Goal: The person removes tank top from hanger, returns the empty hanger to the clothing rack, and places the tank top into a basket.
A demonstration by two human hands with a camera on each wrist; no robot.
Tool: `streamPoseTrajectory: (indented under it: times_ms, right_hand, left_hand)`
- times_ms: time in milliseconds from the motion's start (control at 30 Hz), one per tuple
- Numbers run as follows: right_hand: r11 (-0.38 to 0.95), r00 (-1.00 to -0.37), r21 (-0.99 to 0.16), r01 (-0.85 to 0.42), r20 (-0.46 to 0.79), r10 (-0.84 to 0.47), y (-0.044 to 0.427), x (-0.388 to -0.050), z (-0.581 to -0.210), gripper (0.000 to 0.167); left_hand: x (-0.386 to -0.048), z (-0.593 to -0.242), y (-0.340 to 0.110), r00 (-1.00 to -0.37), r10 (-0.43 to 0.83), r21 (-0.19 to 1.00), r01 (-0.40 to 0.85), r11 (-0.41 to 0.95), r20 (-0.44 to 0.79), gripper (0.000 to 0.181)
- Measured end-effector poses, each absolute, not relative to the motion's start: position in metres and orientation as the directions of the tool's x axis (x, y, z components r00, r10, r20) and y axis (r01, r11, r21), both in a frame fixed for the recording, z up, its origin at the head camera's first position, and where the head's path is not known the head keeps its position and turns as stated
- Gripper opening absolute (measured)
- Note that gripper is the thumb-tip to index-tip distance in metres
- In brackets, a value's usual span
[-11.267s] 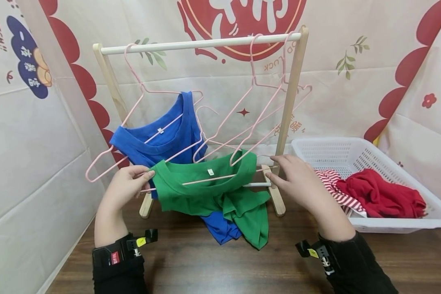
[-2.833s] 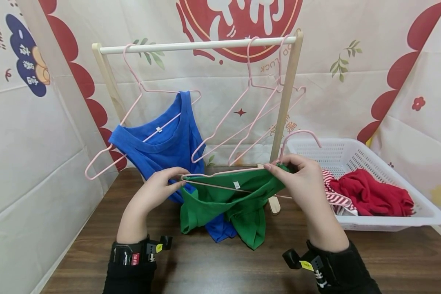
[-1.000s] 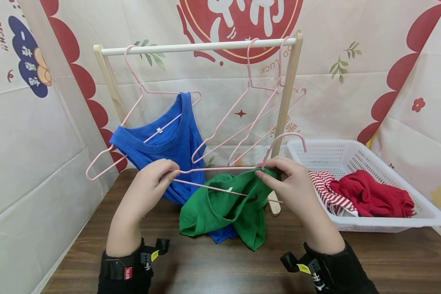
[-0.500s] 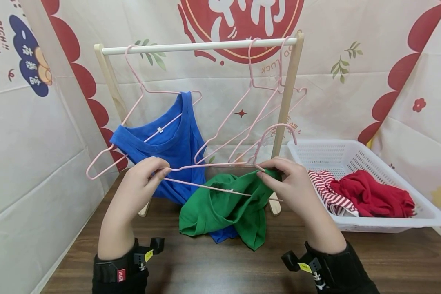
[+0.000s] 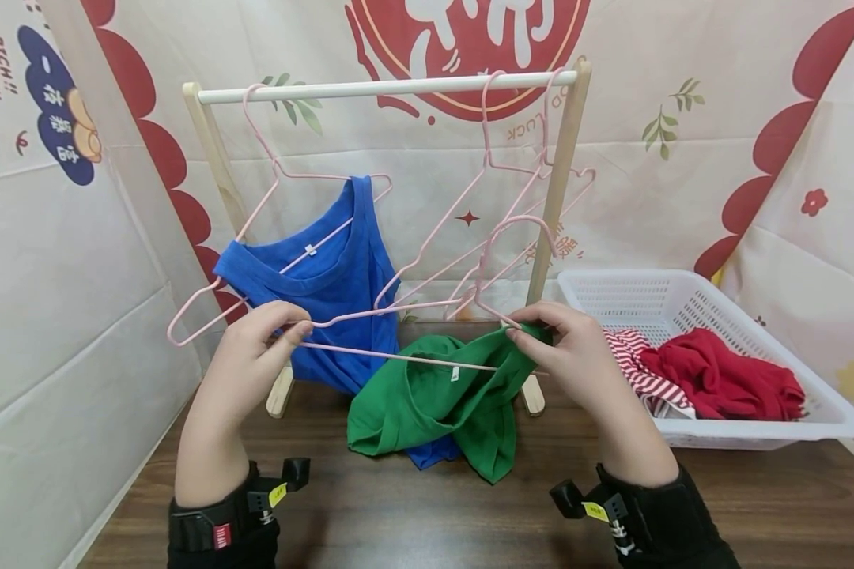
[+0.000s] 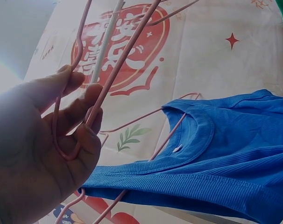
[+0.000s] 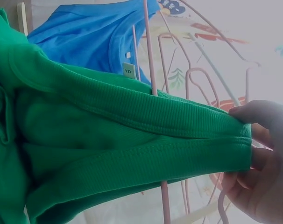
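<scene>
In front of the rack (image 5: 398,86), the left hand (image 5: 252,345), curled round 1 end of the pink hanger (image 5: 398,358), has moved leftward, leaving the green shirt (image 5: 427,407), pinched by the right hand (image 5: 572,345), judged threaded at only 1 shoulder.

Over the feed, I make out a solid green top (image 5: 427,403) with ribbed edging and a white tag (image 5: 455,374). The blue top (image 5: 334,276) is one even, vivid shade, also ribbed. To me every hanger (image 5: 398,358) reads pale pink. The rack's rail (image 5: 398,87) is white, its posts (image 5: 561,174) light wood. In the white basket (image 5: 754,431) I see plain red cloth (image 5: 726,375) and red-and-white striped cloth (image 5: 644,371). The tabletop (image 5: 413,525) is brown wood grain; the cream backdrop (image 5: 427,170) carries red scallops and green leaves.
</scene>
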State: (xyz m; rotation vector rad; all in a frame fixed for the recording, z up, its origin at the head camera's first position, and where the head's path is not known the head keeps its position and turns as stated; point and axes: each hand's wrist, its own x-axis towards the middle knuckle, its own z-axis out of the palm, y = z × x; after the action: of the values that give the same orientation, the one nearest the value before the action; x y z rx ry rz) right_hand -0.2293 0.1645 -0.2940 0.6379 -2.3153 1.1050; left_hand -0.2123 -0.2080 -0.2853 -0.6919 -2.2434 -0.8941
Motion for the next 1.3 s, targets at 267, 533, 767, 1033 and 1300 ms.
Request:
streamPoseTrajectory:
  times_ms: [267,533,767,1033,1300]
  right_hand:
    - [0.59,-0.782,-0.561,-0.581,0.585,-0.214,0.17,-0.232,-0.294,0.009]
    - [0.615,-0.783,-0.54,-0.574,0.582,-0.22,0.177,-0.238,-0.295,0.009]
    - [0.637,-0.775,-0.508,-0.581,0.585,-0.24,0.184,-0.242,-0.296,0.01]
    - [0.648,-0.8,-0.511,-0.564,0.532,-0.277,0.186,-0.244,-0.296,0.012]
    - [0.651,-0.848,-0.563,-0.51,0.456,-0.27,0.192,-0.244,-0.294,0.012]
  left_hand:
    - [-0.208,-0.282,-0.211,-0.661,0.15,0.445,0.638,0.628,0.736,0.006]
    - [-0.204,-0.282,-0.215,-0.652,0.085,0.457,0.612,0.645,0.753,0.006]
    - [-0.202,-0.281,-0.216,-0.646,0.062,0.46,0.604,0.651,0.761,0.007]
    - [-0.199,-0.28,-0.219,-0.64,0.002,0.492,0.594,0.636,0.769,0.006]
    - [-0.199,-0.28,-0.224,-0.602,-0.008,0.451,0.59,0.67,0.799,0.006]
